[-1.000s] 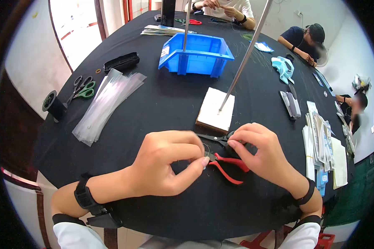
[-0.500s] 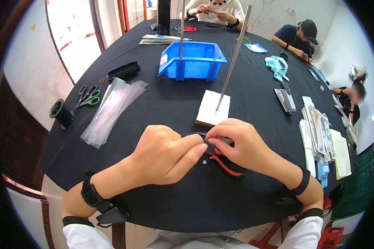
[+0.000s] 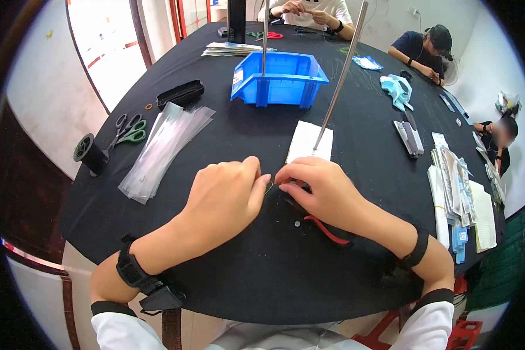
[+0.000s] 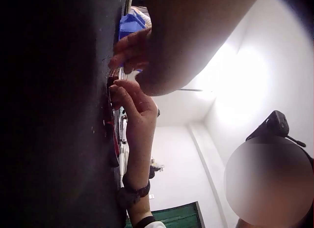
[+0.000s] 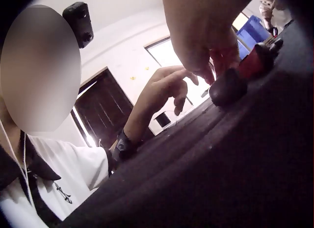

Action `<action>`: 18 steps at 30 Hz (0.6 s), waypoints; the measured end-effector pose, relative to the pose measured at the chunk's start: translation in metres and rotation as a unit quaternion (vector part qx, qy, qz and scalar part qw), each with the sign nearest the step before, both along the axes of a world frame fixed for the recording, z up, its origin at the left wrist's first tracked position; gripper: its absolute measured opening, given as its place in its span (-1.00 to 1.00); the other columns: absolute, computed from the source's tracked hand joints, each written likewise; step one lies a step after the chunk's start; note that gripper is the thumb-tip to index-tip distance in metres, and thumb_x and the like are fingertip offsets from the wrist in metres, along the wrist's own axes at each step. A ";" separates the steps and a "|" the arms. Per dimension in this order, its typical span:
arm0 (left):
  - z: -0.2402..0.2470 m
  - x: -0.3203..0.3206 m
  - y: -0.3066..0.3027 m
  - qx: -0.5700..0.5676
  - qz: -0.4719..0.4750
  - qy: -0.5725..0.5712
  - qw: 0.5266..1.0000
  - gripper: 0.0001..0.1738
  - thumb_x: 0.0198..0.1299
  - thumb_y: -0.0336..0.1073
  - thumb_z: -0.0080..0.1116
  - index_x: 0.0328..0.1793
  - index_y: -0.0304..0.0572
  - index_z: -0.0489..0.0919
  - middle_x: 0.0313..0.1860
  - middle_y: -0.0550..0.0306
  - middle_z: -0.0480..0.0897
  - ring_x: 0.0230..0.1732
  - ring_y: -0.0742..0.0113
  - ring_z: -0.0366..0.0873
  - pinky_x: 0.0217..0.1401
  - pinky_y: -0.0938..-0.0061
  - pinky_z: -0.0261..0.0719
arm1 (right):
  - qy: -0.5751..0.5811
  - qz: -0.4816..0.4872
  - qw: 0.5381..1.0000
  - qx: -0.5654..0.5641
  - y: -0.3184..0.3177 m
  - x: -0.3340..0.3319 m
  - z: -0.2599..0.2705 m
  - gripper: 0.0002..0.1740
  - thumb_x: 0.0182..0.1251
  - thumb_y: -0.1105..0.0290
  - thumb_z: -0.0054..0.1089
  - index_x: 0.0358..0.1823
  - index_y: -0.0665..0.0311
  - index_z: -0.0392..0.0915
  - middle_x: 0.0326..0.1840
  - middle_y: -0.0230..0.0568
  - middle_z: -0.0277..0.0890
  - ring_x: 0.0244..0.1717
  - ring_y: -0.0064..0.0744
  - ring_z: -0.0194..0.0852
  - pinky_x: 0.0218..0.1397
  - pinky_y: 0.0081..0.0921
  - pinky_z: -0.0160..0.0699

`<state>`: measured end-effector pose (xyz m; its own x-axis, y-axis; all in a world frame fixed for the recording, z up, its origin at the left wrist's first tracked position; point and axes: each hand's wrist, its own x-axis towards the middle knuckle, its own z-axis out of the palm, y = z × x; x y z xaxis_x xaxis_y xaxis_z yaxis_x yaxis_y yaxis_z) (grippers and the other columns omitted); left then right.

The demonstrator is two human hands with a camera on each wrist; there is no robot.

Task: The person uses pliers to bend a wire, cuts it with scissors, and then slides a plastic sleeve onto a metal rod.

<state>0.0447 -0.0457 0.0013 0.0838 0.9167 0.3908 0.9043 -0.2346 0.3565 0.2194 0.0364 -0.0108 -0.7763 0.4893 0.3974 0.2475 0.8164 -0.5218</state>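
Note:
My left hand (image 3: pixel 224 192) is over the near middle of the table, thumb and forefinger pinching a thin greenish line (image 3: pixel 269 187) that shows as a small loop at the fingertips. Close on its right, my right hand (image 3: pixel 324 185) brings thumb and forefinger together; I cannot tell how much of the line lies between them. Below the right hand, red-handled pliers (image 3: pixel 328 231) are partly covered by it. A small pale disc (image 3: pixel 297 224) lies beside the pliers. Just behind the right hand is a white block (image 3: pixel 309 140) with a metal rod (image 3: pixel 345 76) standing in it.
A blue bin (image 3: pixel 289 81) stands farther back. To the left are clear plastic sleeves (image 3: pixel 163 154), scissors (image 3: pixel 135 133), a spool (image 3: pixel 89 153) and a black case (image 3: pixel 181 93). A stapler (image 3: pixel 409 139) and stacked packets (image 3: pixel 449 189) are at right. Other people sit around the table.
Both hands have moved a little up the table, away from the body, and now partly cover the white block. The pliers, mostly visible earlier, are largely hidden under the right hand.

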 end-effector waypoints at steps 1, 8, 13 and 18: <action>0.001 -0.001 0.001 -0.036 0.005 -0.027 0.999 -0.79 0.11 -0.26 0.17 -0.41 -0.27 0.52 -0.58 0.01 0.53 -0.51 0.08 0.53 -0.39 0.27 0.44 | -0.013 -0.002 1.000 0.009 0.001 -0.002 0.000 -0.90 0.10 0.47 0.17 -0.34 0.30 0.54 -0.38 -0.13 0.51 -0.31 -0.12 0.52 -0.24 -0.29 0.48; -0.025 -0.008 0.012 -0.055 -0.067 -0.109 0.990 -0.82 0.02 -0.36 0.23 -0.40 -0.38 0.55 -0.43 -0.03 0.52 -0.42 0.13 0.50 -0.32 0.32 0.45 | -0.037 0.018 0.999 0.024 0.006 -0.008 -0.003 -0.91 0.07 0.47 0.18 -0.37 0.27 0.55 -0.36 -0.16 0.49 -0.28 -0.11 0.50 -0.21 -0.28 0.47; -0.025 -0.007 0.012 -0.059 -0.078 -0.125 0.987 -0.83 0.05 -0.38 0.22 -0.40 -0.39 0.54 -0.43 -0.01 0.53 -0.44 0.18 0.50 -0.33 0.38 0.45 | -0.039 0.018 0.999 0.032 0.004 -0.008 -0.004 -0.92 0.05 0.44 0.20 -0.39 0.24 0.56 -0.38 -0.16 0.47 -0.25 -0.10 0.49 -0.20 -0.24 0.45; -0.017 -0.006 0.012 -0.078 -0.082 -0.203 0.973 -0.83 0.09 -0.38 0.20 -0.36 -0.39 0.53 -0.44 0.06 0.53 -0.43 0.37 0.47 -0.33 0.44 0.44 | -0.012 -0.005 1.000 0.014 0.003 -0.007 -0.006 -0.91 0.04 0.45 0.23 -0.40 0.25 0.55 -0.42 -0.19 0.48 -0.36 -0.17 0.51 -0.28 -0.30 0.46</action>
